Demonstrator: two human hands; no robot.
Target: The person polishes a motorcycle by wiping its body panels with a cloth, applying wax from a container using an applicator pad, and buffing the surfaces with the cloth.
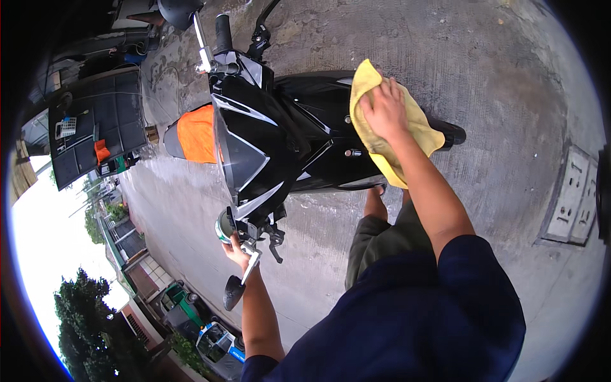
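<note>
A black scooter (267, 138) fills the middle of the view, its front wheel (456, 133) to the right. My right hand (385, 111) lies on a yellow cloth (422, 126), its fingers slightly bent against it; the cloth drapes over the scooter's front fender and hides most of it. At the lower handlebar end, my left hand (236, 250) holds a round green and white tin (222, 228), partly hidden behind the handlebar. An orange cloth (196, 135) lies over the scooter's seat (172, 141).
Two mirrors (234, 292) stick out from the handlebar, with brake levers (276, 243) close by. Concrete ground (496, 110) surrounds the scooter, and a slotted concrete cover (570, 196) is set in it at the right. Parked vehicles (219, 344) stand at the lower left.
</note>
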